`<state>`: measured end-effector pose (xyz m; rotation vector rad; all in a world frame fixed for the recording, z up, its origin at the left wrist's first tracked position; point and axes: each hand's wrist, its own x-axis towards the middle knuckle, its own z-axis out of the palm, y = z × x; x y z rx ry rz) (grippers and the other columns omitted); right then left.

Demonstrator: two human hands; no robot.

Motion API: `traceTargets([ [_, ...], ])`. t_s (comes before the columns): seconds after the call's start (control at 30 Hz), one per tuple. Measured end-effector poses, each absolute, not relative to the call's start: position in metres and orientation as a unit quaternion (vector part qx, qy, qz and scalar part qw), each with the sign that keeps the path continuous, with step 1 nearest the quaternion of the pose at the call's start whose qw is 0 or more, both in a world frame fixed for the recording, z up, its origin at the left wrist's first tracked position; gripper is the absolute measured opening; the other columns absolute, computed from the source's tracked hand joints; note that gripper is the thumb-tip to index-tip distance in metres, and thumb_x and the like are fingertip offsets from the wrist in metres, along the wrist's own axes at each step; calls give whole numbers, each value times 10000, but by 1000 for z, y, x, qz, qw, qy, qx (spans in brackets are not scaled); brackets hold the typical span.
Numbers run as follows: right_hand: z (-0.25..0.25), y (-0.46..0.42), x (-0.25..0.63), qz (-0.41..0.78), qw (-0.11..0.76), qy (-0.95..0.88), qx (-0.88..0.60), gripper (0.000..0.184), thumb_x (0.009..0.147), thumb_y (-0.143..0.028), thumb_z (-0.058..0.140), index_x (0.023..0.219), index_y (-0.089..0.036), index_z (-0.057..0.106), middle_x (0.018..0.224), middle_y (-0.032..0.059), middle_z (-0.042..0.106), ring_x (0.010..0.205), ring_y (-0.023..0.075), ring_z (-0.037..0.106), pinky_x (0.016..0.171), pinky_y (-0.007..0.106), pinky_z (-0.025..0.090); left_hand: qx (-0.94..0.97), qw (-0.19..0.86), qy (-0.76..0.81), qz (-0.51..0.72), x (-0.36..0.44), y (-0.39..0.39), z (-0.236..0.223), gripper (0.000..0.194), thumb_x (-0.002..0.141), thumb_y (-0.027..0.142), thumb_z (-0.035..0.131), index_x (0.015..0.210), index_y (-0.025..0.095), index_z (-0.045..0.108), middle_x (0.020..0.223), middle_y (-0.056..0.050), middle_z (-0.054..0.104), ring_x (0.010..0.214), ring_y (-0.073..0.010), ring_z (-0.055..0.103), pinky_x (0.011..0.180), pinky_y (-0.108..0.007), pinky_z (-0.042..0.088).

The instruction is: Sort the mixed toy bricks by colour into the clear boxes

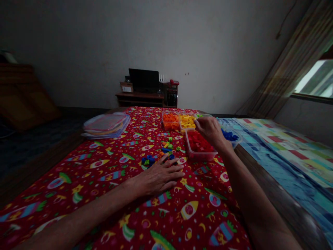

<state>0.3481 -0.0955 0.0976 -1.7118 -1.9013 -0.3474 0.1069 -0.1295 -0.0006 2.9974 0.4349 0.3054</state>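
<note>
My left hand [163, 173] lies palm down on the red patterned cloth [104, 194], fingers stretched out and slightly spread. Just beyond its fingertips is a loose pile of small plastic building blocks [166, 150] in blue, green, orange and yellow. A cluster of blue blocks [148, 160] sits left of the pile. My right hand [210, 129] is over the plastic boxes, its fingers curled together; anything in them is hidden. Below it stands a box of red blocks [199, 141]. Close to its fingertips is a box of yellow blocks [187, 121].
A box of orange blocks [170, 120] stands at the back, and one with blue blocks [229, 135] at the right. Stacked box lids [106, 125] lie on the left. Right of the table is a bed [291, 149]. A monitor [144, 80] stands by the far wall.
</note>
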Motion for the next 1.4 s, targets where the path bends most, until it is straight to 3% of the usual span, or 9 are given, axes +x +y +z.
traceTargets([
  [0.1,95,-95,343,-140,257,-714,-636,350,894,-303,435,669,-140,648,612,29,573,534,97,360,545,253,201,975,-29,197,99,100,-106,-8,395,961,345,337,1330,313,473,1414,14,477,1390,-221,259,1151,-471,83],
  [0.2,92,-95,337,-142,239,-722,-634,356,905,-317,426,711,-142,668,642,43,596,551,105,400,544,257,205,960,-68,248,109,95,-71,-10,394,962,340,319,1301,280,512,1421,-16,467,1373,-222,288,1138,-462,148],
  [0.47,80,-96,319,-126,140,-759,-623,351,906,-271,390,789,-143,695,711,93,654,562,124,464,528,270,205,917,-14,352,186,55,-40,-13,507,972,435,186,1367,237,435,1415,-52,467,1346,-198,339,1130,-408,229],
  [0.6,72,-92,310,-122,111,-770,-616,356,895,-254,379,794,-136,700,725,115,662,555,129,474,522,274,207,896,27,407,176,25,-76,-29,590,923,557,278,1428,257,337,1465,-67,396,1374,-255,297,1117,-438,263],
  [0.7,70,-93,301,-98,89,-782,-609,322,867,-201,393,830,-134,706,749,123,665,570,133,496,524,268,227,883,39,444,148,25,-102,-38,731,865,616,385,1477,268,187,1538,-96,237,1403,-313,211,1103,-500,264],
  [0.83,69,-99,290,-69,63,-795,-599,306,862,-174,400,873,-135,703,774,127,666,599,143,521,529,263,249,874,50,447,182,53,-106,-41,760,877,599,376,1487,242,96,1552,-145,152,1422,-325,121,1107,-523,232],
  [1.13,45,-96,293,-45,106,-824,-555,197,880,-156,452,840,-129,643,753,84,613,601,130,450,560,255,278,846,139,410,310,116,-29,-43,849,796,627,500,1429,120,248,1499,-213,260,1408,-314,192,1130,-474,218],
  [1.3,28,-95,305,-28,210,-843,-495,162,850,-72,435,801,-133,577,752,59,548,661,141,416,620,254,333,733,241,435,463,110,-10,-38,555,923,514,259,1332,166,400,1401,-143,444,1322,-235,387,1109,-432,300],
  [1.4,20,-90,310,-33,251,-841,-477,179,842,-61,415,905,-120,572,822,77,553,722,157,439,671,269,370,651,274,451,545,95,-5,-40,461,914,480,292,1195,187,510,1249,-123,565,1198,-235,511,1015,-432,422],
])
